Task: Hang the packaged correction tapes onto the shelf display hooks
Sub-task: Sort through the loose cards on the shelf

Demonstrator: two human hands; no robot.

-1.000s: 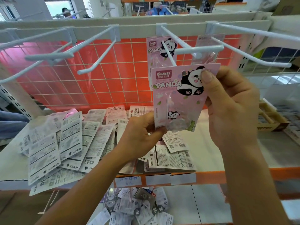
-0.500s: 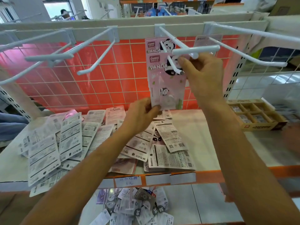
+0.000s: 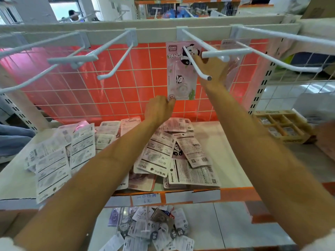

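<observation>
Pink card, glossy under a clear blister, is making up the correction tape pack [image 3: 181, 73], which is hanging upright on the lower prong of the white wire hook [image 3: 204, 73], close to the orange grid panel [image 3: 116, 84]. Its face is showing a red brand patch at the top left, the word PANDA in white letters, a black-and-white panda at the top right partly crossed by the prong, a smaller panda lower down, the round tape dispenser under the blister, and green bamboo leaves at the bottom right corner. The left hand [image 3: 159, 110] is reaching up from below and pinching the pack's bottom left corner between thumb and curled fingers. The right hand [image 3: 213, 69] is reaching up just beside the pack's right edge, its back turned to the camera, one fingertip lying against the card next to the big panda; whether it is gripping the card I cannot tell, as the palm side is hidden. The prong is passing in front of this hand, its tip pointing toward the viewer. Below, on the pale shelf [image 3: 204, 129], a loose pile of more packs [image 3: 163, 156] is lying mostly face down, printed backs showing. A sectioned cardboard box [image 3: 282, 125] is sitting at the shelf's right end.
</observation>
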